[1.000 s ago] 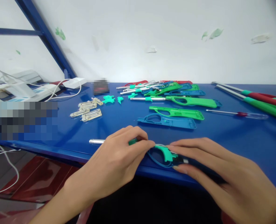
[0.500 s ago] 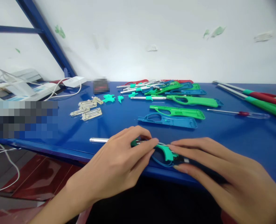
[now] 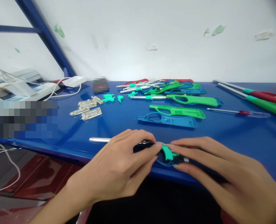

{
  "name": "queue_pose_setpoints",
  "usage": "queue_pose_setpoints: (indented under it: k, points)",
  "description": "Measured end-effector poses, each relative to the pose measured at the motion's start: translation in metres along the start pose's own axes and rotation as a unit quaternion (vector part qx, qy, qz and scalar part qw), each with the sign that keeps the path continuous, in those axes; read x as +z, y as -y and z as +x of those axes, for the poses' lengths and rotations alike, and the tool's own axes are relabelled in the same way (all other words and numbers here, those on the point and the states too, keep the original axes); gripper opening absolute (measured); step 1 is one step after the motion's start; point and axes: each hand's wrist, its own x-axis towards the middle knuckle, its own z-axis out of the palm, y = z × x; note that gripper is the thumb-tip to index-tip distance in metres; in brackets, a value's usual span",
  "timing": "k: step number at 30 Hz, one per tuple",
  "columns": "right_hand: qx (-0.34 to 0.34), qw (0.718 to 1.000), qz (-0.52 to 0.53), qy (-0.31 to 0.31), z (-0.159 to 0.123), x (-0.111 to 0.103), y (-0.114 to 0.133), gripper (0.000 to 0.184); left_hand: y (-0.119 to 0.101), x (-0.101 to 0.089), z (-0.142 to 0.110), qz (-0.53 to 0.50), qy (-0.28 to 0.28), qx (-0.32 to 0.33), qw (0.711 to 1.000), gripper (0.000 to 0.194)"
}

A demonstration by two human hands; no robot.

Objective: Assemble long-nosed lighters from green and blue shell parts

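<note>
1. 1 blue table (image 3: 121, 119) bears everything; its near edge probably props the work.
2. 2 bare hands meet there. The right hand (image 3: 226, 169) grasps the handle end of a stick lighter between thumb and fingers, seemingly to steady it. The left hand (image 3: 121, 163) bends over the middle, thumb and forefinger together beside the trigger; whether they pinch or merely press, I cannot tell.
3. That stick lighter (image 3: 164, 163) lies along the near edge, a blue half-casing with its inside partly exposed. Its metal tube (image 3: 99, 140) points left; the hands hide most of the rest.
4. 2 more lighters, red-handled (image 3: 268, 96) and green-handled (image 3: 267, 105), are cut off at the right.
5. Loose half-casings, green (image 3: 187, 113) and blue (image 3: 180, 122), lie side by side, perhaps to keep them apart from the heap behind, too tangled to count.
6. 1 screwdriver (image 3: 243, 113) rests to their right.
7. Clear reservoirs (image 3: 91, 114) sit apart, apparently sorted.
8. 1 teal trigger (image 3: 167, 153) shows inside the guard loop, its upper end covered.
</note>
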Motion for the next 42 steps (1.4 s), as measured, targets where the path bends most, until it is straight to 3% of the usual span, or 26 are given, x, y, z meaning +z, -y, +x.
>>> queue_pose_setpoints:
  k: [12, 21, 33, 38, 42]
  points:
    - [0.015, 1.0, -0.002, -0.008, 0.003, 0.001, -0.001, 0.036, 0.0, 0.001, 0.001, -0.032, -0.006, -0.002, 0.999, 0.024]
    - [0.001, 1.0, 0.02, -0.011, 0.007, -0.002, 0.001, 0.022, -0.001, 0.001, 0.0, -0.037, -0.008, -0.013, 0.999, 0.026]
    - [0.0, 0.999, 0.041, -0.028, 0.003, -0.001, -0.001, 0.027, -0.004, 0.004, -0.004, 0.023, -0.035, 0.0, 0.999, 0.029]
    - [0.001, 0.998, 0.049, -0.035, -0.002, 0.001, -0.003, 0.034, -0.008, 0.005, -0.004, 0.033, -0.057, -0.033, 0.997, 0.032]
    - [0.005, 0.998, 0.048, -0.036, -0.002, 0.003, -0.004, 0.038, -0.01, 0.004, -0.005, 0.019, -0.04, -0.067, 0.997, 0.027]
